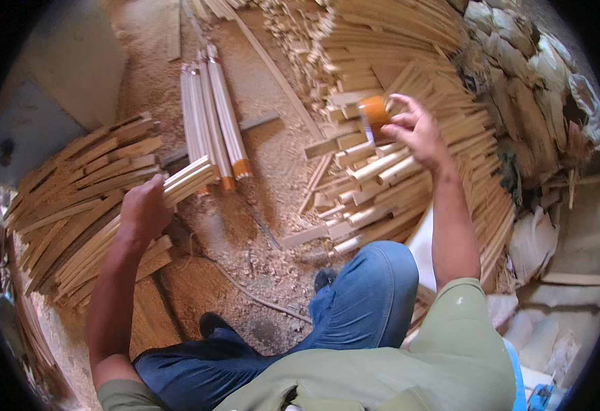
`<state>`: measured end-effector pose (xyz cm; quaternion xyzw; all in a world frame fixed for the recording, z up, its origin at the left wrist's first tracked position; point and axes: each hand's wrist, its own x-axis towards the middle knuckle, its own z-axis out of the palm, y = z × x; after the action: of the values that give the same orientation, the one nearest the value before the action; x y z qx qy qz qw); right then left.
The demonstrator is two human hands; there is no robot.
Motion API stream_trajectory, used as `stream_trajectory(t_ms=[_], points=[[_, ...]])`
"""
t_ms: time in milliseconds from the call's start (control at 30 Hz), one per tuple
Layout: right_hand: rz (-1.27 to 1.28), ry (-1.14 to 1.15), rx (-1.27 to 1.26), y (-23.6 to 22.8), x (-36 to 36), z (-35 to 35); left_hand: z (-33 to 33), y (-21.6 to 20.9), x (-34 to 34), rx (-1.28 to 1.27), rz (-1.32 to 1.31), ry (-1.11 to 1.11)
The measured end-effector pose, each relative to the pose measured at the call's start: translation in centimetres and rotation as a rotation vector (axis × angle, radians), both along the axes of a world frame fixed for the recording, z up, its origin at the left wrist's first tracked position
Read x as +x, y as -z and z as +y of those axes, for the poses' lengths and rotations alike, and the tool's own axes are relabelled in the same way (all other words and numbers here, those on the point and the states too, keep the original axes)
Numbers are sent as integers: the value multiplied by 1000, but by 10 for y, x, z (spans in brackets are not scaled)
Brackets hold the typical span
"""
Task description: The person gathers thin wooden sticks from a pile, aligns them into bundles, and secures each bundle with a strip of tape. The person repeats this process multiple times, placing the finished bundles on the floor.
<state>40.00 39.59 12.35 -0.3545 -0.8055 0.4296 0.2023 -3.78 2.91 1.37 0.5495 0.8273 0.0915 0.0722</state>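
Fingers (404, 105) of right hand (420, 133) hooked round orange tape roll (375, 115), up over right-hand wood pile (382, 185); left hand (146, 205) clamped on pale sticks (192, 181), by left-hand pile (84, 179). Orange-ended bundles (226, 113) lying farther off, centre. Floor (269, 161) strewn with sawdust and shavings, cable (251, 296) snaking across nearer. Sacks (502, 48) heaped far right; bluish panel (29, 130) far left.
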Motion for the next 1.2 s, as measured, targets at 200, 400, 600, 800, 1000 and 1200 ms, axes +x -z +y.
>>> stream_trajectory(t_ms=[200, 400, 600, 800, 1000, 1200], points=[[79, -482, -62, -25, -140, -134, -14, -53, -18, 120, 101, -30], [99, -753, -231, -31, -221, -259, -65, -119, -44, 275, 160, -187], [222, -947, -713, -19, -252, -374, -128, -163, -45, 164, 181, -199], [171, -1024, -691, -15, -247, -416, -172, -158, -16, -51, 87, -75], [187, -1043, -312, -32, -253, -412, -182, -160, -16, -53, 45, -62], [321, -1026, 402, -66, -269, -413, -176, -168, -12, -104, 38, -85]])
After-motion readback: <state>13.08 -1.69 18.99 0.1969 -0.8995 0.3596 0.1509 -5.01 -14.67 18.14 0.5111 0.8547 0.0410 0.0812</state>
